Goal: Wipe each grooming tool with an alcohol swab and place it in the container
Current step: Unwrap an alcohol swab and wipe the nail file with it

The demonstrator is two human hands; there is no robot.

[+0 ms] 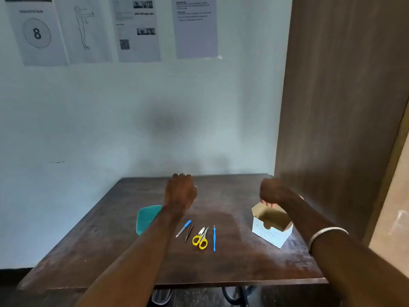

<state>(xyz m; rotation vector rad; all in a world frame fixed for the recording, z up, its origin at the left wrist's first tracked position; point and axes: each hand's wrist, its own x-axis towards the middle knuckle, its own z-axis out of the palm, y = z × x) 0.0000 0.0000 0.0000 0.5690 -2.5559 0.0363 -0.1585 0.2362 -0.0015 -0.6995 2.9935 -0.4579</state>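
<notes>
Several grooming tools lie in a row on the dark wooden table (110,251): a blue-handled nail file (183,228), dark tweezers (189,232), yellow-handled scissors (200,239) with a small nail clipper (201,231) beside them, and a thin blue-handled tool (214,238). A teal container (146,217) sits at the left, partly behind my left forearm. My left hand (180,191) hovers above the table beyond the tools, fingers loosely curled, holding nothing visible. My right hand (271,192) hangs over the far edge of an open white swab box (271,227), fingers curled down; what they hold is hidden.
A wooden panel (343,107) stands close at the right of the table. A pale wall with several printed sheets (137,29) rises behind. Chair legs and a sandal (161,296) show under the near table edge.
</notes>
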